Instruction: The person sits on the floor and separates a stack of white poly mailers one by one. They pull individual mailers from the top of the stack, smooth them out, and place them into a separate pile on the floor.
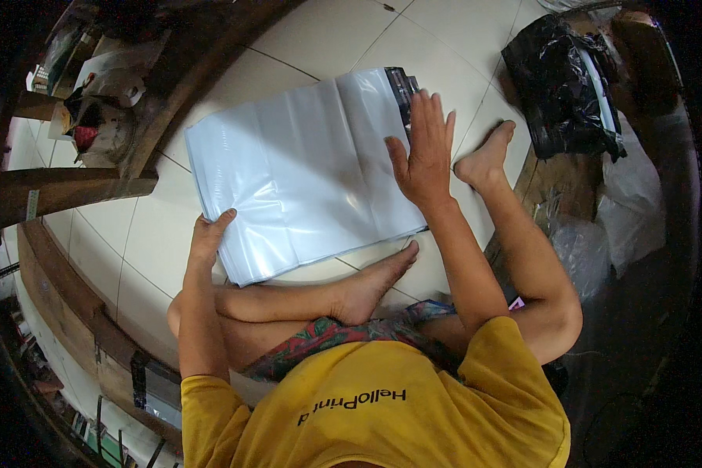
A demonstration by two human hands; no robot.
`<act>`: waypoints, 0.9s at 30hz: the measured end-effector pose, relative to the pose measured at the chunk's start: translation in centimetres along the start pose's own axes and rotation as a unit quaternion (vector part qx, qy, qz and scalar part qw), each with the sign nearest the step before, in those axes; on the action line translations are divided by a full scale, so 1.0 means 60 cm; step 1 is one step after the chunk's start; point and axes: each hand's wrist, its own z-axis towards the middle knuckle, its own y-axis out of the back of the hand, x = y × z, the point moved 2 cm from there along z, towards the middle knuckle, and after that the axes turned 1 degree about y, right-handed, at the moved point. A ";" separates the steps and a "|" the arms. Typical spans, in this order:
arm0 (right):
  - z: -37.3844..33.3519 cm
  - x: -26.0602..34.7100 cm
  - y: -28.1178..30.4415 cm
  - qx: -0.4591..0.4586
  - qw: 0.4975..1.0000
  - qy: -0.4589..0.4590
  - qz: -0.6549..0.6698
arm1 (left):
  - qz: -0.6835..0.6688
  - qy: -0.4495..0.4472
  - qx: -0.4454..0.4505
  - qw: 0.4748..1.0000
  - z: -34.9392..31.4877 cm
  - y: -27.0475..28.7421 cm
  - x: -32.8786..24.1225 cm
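Observation:
A stack of pale grey plastic mailing bags (312,168) lies flat on the tiled floor in front of my crossed and bent legs. My left hand (210,234) grips the near left edge of the stack, thumb on top and fingers hidden beneath. At the right end, my right hand (427,152) is raised with its fingers stretched out and holds nothing. Dark flap ends (402,90) of the bags stick out at the far right corner, partly behind that hand. Creases run from under my left thumb across the top bag.
A black plastic bag (558,86) sits on a wooden board at the far right, with clear plastic bags (593,242) nearer me. Wooden furniture beams (78,191) stand along the left. White floor tiles (288,39) surround the stack.

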 end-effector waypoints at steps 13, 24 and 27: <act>-0.108 -0.031 -0.087 0.227 0.972 0.031 -0.056 | 0.009 0.007 -0.011 1.000 -0.006 0.000 -0.011; -0.150 -0.016 -0.035 0.428 0.821 0.378 -0.004 | 0.030 -0.006 -0.001 1.000 -0.012 -0.001 -0.010; -0.149 -0.041 -0.031 0.410 0.823 0.392 0.015 | 0.025 0.001 -0.002 1.000 -0.003 0.001 -0.007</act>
